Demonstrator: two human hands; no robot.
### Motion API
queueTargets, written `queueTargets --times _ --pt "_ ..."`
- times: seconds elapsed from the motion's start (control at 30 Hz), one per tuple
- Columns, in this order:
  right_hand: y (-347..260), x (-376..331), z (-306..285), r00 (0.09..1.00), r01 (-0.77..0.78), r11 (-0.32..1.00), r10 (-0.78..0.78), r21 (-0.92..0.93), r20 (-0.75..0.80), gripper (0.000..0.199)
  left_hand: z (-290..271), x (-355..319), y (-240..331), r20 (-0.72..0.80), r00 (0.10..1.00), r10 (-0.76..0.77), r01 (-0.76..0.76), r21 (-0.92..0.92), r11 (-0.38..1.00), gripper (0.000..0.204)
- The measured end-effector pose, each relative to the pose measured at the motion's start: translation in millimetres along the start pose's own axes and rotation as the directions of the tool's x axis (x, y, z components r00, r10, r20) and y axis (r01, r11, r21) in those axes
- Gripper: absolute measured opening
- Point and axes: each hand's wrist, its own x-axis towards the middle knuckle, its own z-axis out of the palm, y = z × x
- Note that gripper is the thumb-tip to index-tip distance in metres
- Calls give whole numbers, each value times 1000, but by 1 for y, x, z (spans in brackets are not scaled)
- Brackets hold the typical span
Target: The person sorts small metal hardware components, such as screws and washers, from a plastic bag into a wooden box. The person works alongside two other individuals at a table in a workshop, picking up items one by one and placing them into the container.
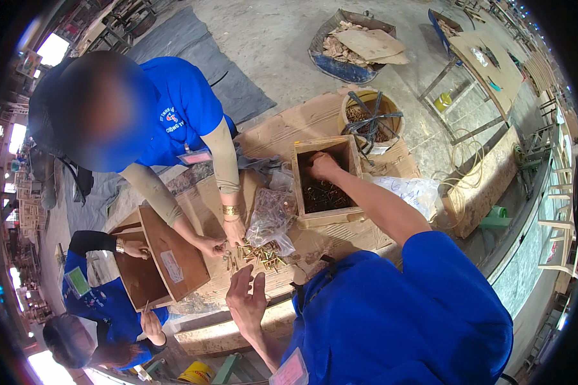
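Observation:
My right hand (pixel 325 167) reaches into a wooden box (pixel 331 218) holding dark small metal pieces. Its fingers are curled near the box's left wall, and anything in them is hidden. My left hand (pixel 247 301) is raised with fingers apart and nothing in it, just on the near side of a loose pile of brass-coloured bolts or screws (pixel 266 256). A clear plastic bag (pixel 273 212) of small parts lies between pile and box. Across from me, a co-worker's two hands (pixel 234 231) touch the pile's far edge.
Cardboard (pixel 289 128) covers the work surface. Behind the box stands a yellowish bucket (pixel 392 131) with metal parts and dark strips. A second co-worker at lower left handles a brown wooden drawer (pixel 186 256). A white plastic bag (pixel 411 192) lies right of the box, under my right arm.

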Motion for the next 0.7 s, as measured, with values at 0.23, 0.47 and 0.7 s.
queueTargets --times 0.23,0.47,0.7 --pt "-30 -61 -90 981 -194 605 114 772 157 35 53 -30 -103 106 965 -240 248 -73 966 29" --pt "-76 -162 -118 912 -404 -36 -98 914 399 21 109 -53 -161 -81 846 -527 528 -14 849 29" --pt "-97 -227 18 590 -806 -274 -304 525 748 21 129 -20 -131 -188 968 -165 207 236 949 34"
